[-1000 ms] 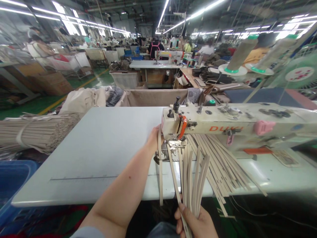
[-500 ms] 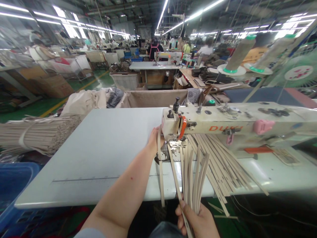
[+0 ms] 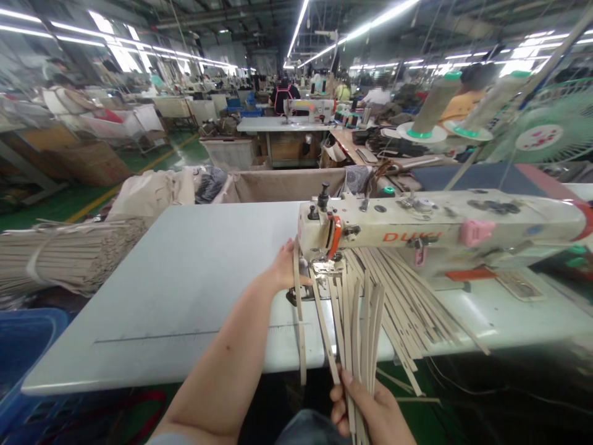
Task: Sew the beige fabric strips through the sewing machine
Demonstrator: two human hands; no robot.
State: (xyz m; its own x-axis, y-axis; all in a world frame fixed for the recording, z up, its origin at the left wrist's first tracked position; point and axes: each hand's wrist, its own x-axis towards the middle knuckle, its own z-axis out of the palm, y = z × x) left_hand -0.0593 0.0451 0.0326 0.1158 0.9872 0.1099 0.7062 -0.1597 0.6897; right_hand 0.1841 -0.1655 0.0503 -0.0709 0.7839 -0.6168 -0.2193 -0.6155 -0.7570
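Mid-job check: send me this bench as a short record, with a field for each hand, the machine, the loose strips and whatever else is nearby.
Left hand: at the foot of the machine; any grip hidden
Right hand: grips punched beige strips
Machine: DUKI sewing machine
Loose strips: more beige strips fanned under the machine arm
Nearby: white table, tied strip bundle, blue crate

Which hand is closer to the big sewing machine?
Left. The left hand sits beside the sewing machine head; the right hand is farther back, holding beige strips.

Orange letters (image 3: pixel 407 237) spell "DUKI" (first letter unclear) on the sewing machine's arm (image 3: pixel 430 216).
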